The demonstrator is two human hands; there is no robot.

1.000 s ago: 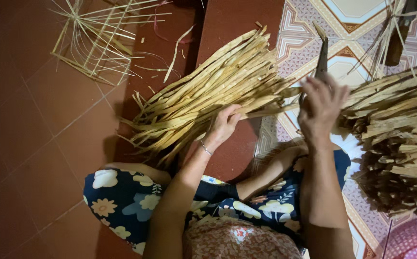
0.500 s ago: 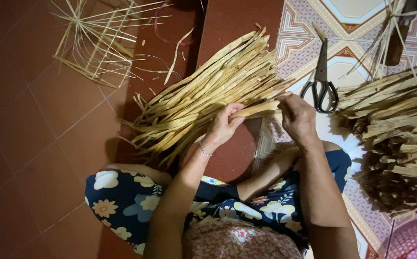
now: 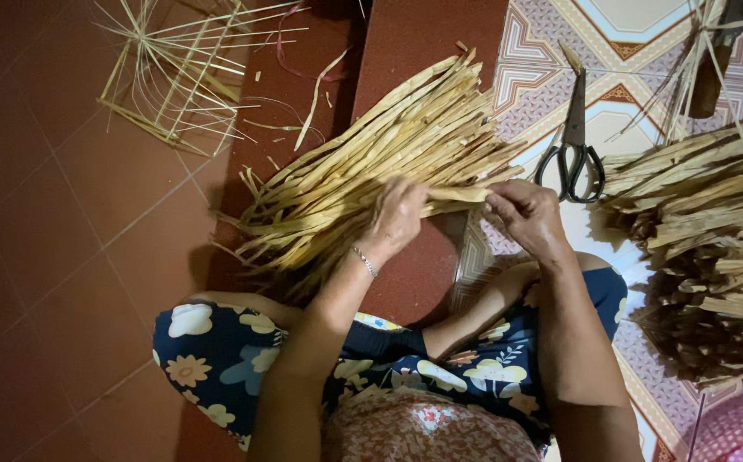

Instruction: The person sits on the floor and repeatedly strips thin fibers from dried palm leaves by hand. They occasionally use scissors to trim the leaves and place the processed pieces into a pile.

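Observation:
A thick bundle of pale dried leaf strips [image 3: 371, 158] lies across the red floor in front of my folded legs. My left hand [image 3: 397, 218] rests on the near end of the bundle, fingers curled over the strips. My right hand [image 3: 525, 214] pinches the end of one strip [image 3: 457, 195] that runs between both hands. Black-handled scissors [image 3: 572, 145] lie on the patterned mat just beyond my right hand, apart from it.
A second heap of dried strips [image 3: 713, 248] fills the right side. A partly woven lattice of thin strips [image 3: 174, 73] lies at the far left on the red tiles. A dark raised step [image 3: 423, 34] runs under the bundle. A patterned mat [image 3: 636, 51] covers the right floor.
One second ago my right hand held the scissors up. It has set them on the mat, moved back to the bundle and taken hold of a strip end. My left hand stayed put.

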